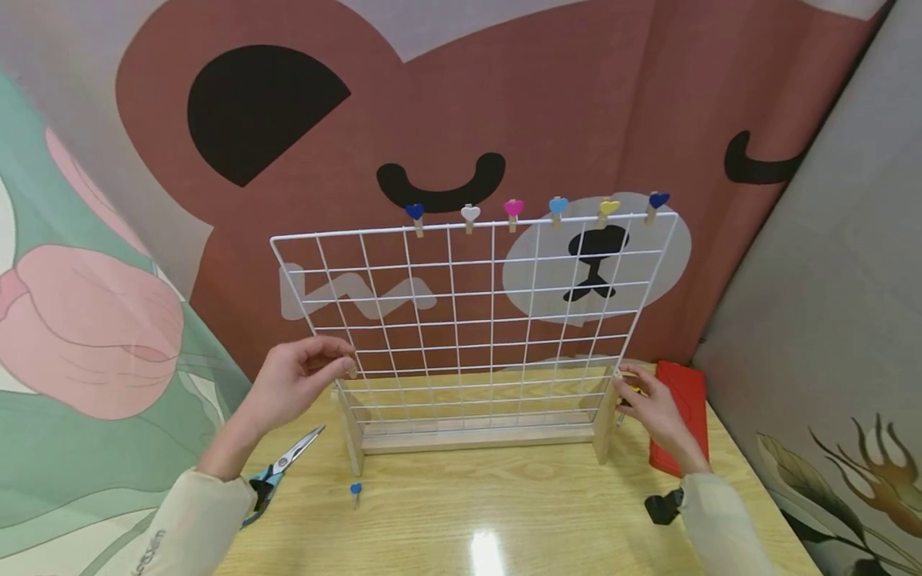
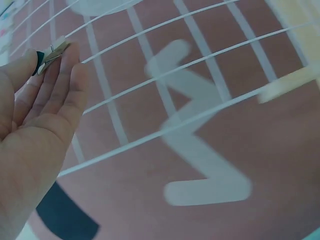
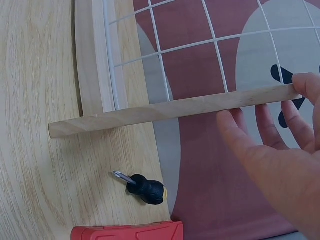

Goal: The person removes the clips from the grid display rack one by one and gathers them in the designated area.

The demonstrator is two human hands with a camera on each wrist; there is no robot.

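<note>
A white wire grid panel (image 1: 471,324) stands in a wooden base (image 1: 475,438) on the table. Along its top edge sits a row of clothespins with coloured hearts, such as a pink one (image 1: 513,210) and a yellow one (image 1: 608,208). My left hand (image 1: 291,380) pinches a small wooden clothespin (image 2: 54,55) between thumb and fingers, close to the grid's left side. At the opposite side, my right hand (image 1: 651,408) grips the upper end of the base's right wooden post (image 3: 175,107). A loose clothespin with a blue heart (image 1: 356,490) lies in front of the base.
Scissors (image 1: 284,464) lie on the table at left, partly under my left wrist. A short screwdriver (image 3: 145,189) lies beyond the right post, near a red case (image 1: 680,416). A patterned curtain (image 1: 562,104) hangs behind the grid.
</note>
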